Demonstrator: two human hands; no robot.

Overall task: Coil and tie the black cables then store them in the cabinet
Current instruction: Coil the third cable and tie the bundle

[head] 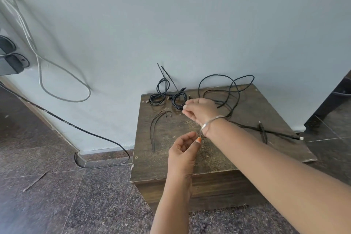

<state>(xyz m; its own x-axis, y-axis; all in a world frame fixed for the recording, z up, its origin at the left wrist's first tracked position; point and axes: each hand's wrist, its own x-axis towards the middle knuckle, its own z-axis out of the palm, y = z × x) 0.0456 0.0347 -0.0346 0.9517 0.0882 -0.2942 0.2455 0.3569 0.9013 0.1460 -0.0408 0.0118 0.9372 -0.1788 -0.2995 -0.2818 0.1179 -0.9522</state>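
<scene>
Two coiled black cables, the left coil point(158, 95) and the right coil point(178, 100), lie at the back of the low wooden cabinet's top point(218, 157), each with a long tie tail sticking up. A loose black cable point(228, 89) sprawls in loops at the back right. Another black cable point(275, 132) lies straight along the right side. Two black zip ties point(154, 129) rest on the left. My right hand point(201, 108) reaches across with curled fingers against the right coil; whether it grips it is unclear. My left hand point(183, 148) hovers open, its thumb by the bangle point(205, 125) on my right wrist.
The cabinet stands against a pale blue wall point(171, 24) on a speckled stone floor point(57, 195). A thick black cord point(79, 129) and a grey cable point(62, 74) run from power sockets point(11, 59) at the far left. A thin stick point(35, 181) lies on the floor.
</scene>
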